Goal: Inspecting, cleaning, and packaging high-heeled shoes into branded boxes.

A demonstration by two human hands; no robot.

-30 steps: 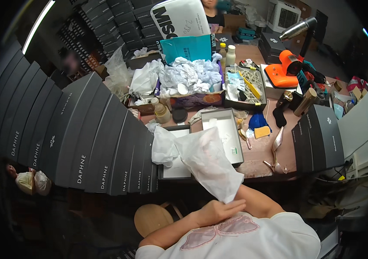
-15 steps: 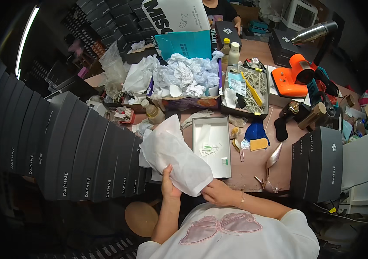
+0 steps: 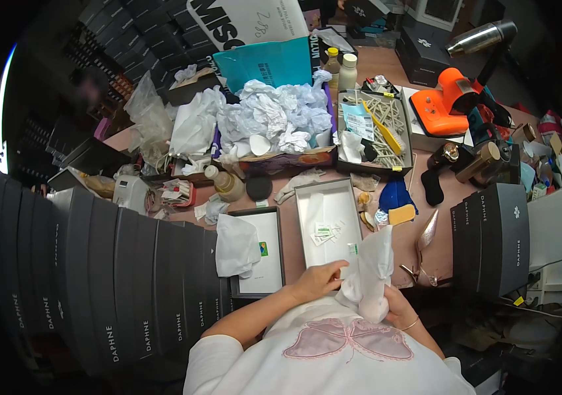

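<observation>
Grasping the white tissue bundle (image 3: 370,276) together, the left hand (image 3: 320,280) pinches its side and the right hand (image 3: 396,308) cups it below; open shoe box (image 3: 329,224) lies just beyond.

Single head-worn fisheye, looking steeply down, close over cluttered table (image 3: 426,247); edges bend.

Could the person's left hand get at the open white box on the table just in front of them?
Probably yes. The left hand rests at the near end of the open white box, and nothing lies between them. But both hands are busy gripping a bunch of white tissue paper, so the left would have to let go first.
</observation>
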